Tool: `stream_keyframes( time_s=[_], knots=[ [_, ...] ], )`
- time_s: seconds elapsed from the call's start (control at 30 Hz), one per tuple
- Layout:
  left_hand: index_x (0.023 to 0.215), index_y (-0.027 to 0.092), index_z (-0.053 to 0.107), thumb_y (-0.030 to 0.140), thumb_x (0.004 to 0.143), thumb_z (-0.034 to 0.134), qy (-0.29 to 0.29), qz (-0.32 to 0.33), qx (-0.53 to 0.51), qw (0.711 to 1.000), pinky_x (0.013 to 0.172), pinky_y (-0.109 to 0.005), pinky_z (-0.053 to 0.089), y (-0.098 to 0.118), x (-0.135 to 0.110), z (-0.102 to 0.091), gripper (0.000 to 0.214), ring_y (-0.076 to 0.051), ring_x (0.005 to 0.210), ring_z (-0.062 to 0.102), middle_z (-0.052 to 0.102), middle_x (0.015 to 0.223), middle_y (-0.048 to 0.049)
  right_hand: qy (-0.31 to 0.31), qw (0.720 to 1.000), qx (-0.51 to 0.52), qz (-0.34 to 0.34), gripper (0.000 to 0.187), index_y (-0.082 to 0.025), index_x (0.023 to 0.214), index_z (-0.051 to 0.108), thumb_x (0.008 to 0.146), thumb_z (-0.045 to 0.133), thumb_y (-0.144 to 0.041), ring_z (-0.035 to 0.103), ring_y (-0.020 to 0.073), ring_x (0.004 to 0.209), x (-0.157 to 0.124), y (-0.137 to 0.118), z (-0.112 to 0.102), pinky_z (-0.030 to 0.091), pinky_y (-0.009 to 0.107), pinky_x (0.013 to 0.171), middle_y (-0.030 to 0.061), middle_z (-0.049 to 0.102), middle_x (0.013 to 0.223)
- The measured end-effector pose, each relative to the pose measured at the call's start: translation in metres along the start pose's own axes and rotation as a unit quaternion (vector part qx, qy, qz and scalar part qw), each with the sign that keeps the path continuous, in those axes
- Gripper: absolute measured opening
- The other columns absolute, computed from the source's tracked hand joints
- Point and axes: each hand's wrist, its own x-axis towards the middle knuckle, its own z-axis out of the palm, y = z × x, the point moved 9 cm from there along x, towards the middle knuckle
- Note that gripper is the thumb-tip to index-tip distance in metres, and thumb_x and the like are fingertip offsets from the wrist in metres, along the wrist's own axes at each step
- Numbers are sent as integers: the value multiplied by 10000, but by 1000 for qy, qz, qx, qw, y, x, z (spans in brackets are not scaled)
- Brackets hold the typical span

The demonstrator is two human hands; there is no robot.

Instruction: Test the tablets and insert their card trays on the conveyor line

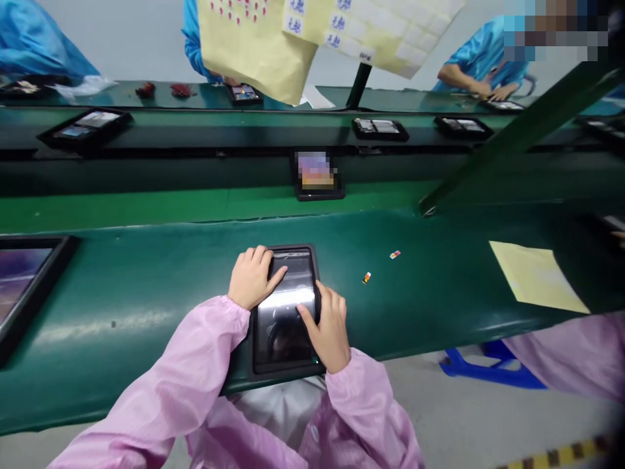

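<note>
A dark-framed tablet with a glossy glass screen lies flat in a black holder on the green workbench, directly in front of me. My left hand grips its upper left corner, with the fingers spread over the glass. My right hand holds its right edge, with the thumb on the screen. Pink sleeves cover both forearms. To the right of the tablet lie a small orange-and-white scrap and a similar red-and-white scrap.
A black-framed tablet lies at the left. A yellow sheet lies at the right. Behind is a green conveyor carrying black trays. Blue-sleeved co-workers work beyond it. A pink sleeve and blue stool are lower right.
</note>
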Motion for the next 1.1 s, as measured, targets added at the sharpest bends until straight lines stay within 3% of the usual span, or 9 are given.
stream_keyframes(
  time_s=[0.1, 0.2, 0.37, 0.53, 0.63, 0.8, 0.9, 1.0, 1.1],
  knots=[
    [1113, 87, 579, 624, 916, 333, 5, -8, 13, 1000, 805, -400, 405, 2, 2, 0, 622, -300, 940, 529, 599, 1078, -167, -2, 1000, -8, 6, 652, -123, 1408, 393, 933, 402, -570, 462, 298, 1140, 3, 0, 3, 404, 501, 976, 177, 527, 1224],
    [1017, 88, 606, 685, 874, 363, -3, -18, 17, 1000, 780, -397, 413, -1, 10, 4, 661, -302, 890, 534, 597, 951, -159, 3, 999, -31, 9, 719, -122, 1435, 372, 914, 389, -619, 467, 309, 1149, 6, 0, 5, 415, 509, 967, 190, 519, 1249],
    [796, 159, 614, 645, 852, 472, -6, -38, -163, 986, 787, -352, 430, -18, 22, 4, 510, -230, 803, 533, 550, 811, -72, 1, 999, -32, 1, 876, -131, 1457, 336, 824, 434, -728, 474, 344, 1194, 7, 3, 9, 413, 545, 978, 204, 491, 1345],
    [730, 185, 595, 515, 939, 373, 78, -98, -386, 914, 766, -291, 427, -27, 14, -18, 449, -166, 776, 558, 589, 789, -30, 27, 996, 56, -68, 1022, -105, 1477, 249, 748, 462, -790, 445, 337, 1302, 6, -9, -4, 392, 537, 1058, 227, 466, 1393],
    [814, 183, 687, 522, 946, 325, 129, -143, -476, 858, 794, -298, 445, -26, 6, -32, 514, -180, 833, 615, 686, 857, -44, -2, 992, 115, -55, 1148, -102, 1473, 240, 638, 525, -837, 509, 343, 1272, 8, -15, -9, 465, 500, 1016, 239, 495, 1378],
    [774, 166, 761, 482, 915, 395, 188, -182, -551, 792, 666, -269, 474, -25, 8, -54, 503, -175, 733, 664, 735, 762, -51, -47, 987, 155, 1, 1206, -164, 1462, 278, 522, 636, -829, 586, 394, 1181, 21, -16, -19, 502, 556, 957, 213, 554, 1343],
    [772, 171, 773, 418, 869, 504, 226, -170, -576, 767, 674, -262, 496, -28, 18, -69, 378, -173, 727, 681, 743, 754, -45, -45, 979, 197, -36, 1149, -211, 1478, 252, 567, 712, -740, 551, 354, 1239, 34, -23, -30, 480, 518, 1013, 172, 528, 1386],
    [767, 174, 774, 358, 835, 577, 246, -138, -572, 770, 739, -276, 519, -29, 25, -83, 279, -182, 772, 697, 751, 779, -44, -62, 965, 233, -100, 1149, -224, 1521, 90, 665, 760, -596, 509, 289, 1295, 40, -34, -33, 459, 454, 1056, 167, 457, 1448],
    [785, 188, 777, 325, 814, 626, 239, -120, -553, 789, 780, -276, 528, -28, 25, -92, 205, -180, 805, 705, 758, 808, -31, -67, 972, 165, -152, 1333, -213, 1519, -138, 639, 824, -490, 370, 319, 1393, 33, -40, -25, 398, 477, 1106, 222, 244, 1553]
  ],
)
